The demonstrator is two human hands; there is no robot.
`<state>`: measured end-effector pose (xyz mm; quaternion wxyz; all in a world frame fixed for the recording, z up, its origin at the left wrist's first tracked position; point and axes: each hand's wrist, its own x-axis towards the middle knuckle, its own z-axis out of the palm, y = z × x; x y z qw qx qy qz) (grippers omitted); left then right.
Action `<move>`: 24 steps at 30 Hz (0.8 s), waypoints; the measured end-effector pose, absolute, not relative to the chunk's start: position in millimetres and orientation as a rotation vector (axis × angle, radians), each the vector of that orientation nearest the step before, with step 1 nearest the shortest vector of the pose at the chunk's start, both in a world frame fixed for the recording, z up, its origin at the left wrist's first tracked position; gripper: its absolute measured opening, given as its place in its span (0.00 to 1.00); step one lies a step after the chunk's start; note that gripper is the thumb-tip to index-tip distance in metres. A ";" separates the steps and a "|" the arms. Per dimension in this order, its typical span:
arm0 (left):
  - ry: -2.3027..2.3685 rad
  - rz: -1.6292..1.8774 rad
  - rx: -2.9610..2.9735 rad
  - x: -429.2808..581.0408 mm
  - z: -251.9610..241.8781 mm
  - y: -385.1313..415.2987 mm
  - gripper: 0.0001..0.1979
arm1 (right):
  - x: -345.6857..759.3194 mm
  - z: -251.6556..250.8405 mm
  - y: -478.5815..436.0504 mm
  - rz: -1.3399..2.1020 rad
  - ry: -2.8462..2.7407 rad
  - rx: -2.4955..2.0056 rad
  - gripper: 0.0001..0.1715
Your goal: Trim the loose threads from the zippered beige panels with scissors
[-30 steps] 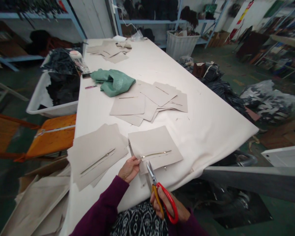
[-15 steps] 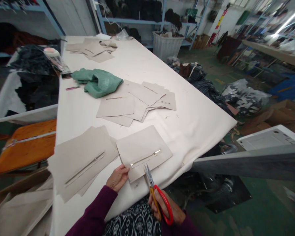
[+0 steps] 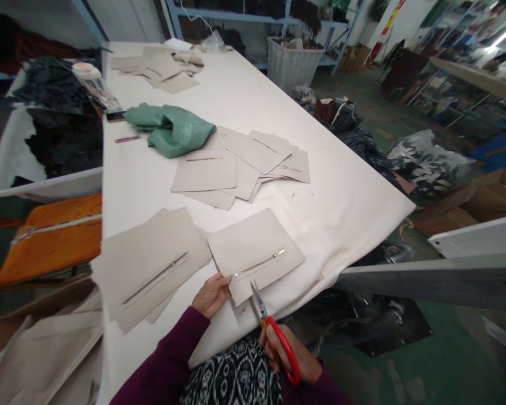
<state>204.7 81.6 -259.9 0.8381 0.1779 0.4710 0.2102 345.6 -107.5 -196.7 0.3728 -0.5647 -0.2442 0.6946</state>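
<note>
My left hand (image 3: pixel 212 295) pinches the near left corner of a beige panel (image 3: pixel 253 239) that has a gold zipper (image 3: pixel 260 263) set in it. In my right hand (image 3: pixel 290 353) is a pair of scissors (image 3: pixel 278 334) with red and yellow handles. Their blades point away from me, beside the panel's near edge; whether the tips touch it I cannot tell. To the left lies a stack of beige panels (image 3: pixel 141 253), the top one with a zipper too. Farther back, more zippered panels (image 3: pixel 211 171) are spread in a loose pile.
A crumpled green cloth (image 3: pixel 177 130) lies beyond the loose pile on the white table (image 3: pixel 253 101). Another heap of beige pieces (image 3: pixel 164 67) sits at the far end. White tub (image 3: pixel 46 194) with dark scraps and an orange stool (image 3: pixel 59 236) stand left. A metal beam (image 3: pixel 430 281) is at right.
The view has shifted slightly. The scissor blades look closer together than before, and the yellow handle is now mostly hidden. My left hand keeps hold of the panel's corner.
</note>
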 end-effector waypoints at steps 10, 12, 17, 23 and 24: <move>0.871 0.493 0.460 207.3 -242.7 82.2 0.17 | 350.0 -186.6 -90.1 1.941 -0.618 -1.280 0.30; 0.862 0.498 0.470 206.5 -240.3 83.2 0.17 | 349.7 -186.7 -86.2 1.983 -0.610 -1.264 0.31; 0.857 0.497 0.487 204.6 -236.9 84.6 0.17 | 345.7 -191.1 -78.5 1.968 -0.511 -1.217 0.31; 0.836 0.498 0.498 205.7 -235.5 84.5 0.16 | 338.3 -204.6 -73.9 1.944 -0.477 -1.145 0.32; 0.833 0.501 0.498 206.2 -235.1 84.3 0.15 | 337.3 -205.9 -73.2 1.938 -0.468 -1.130 0.33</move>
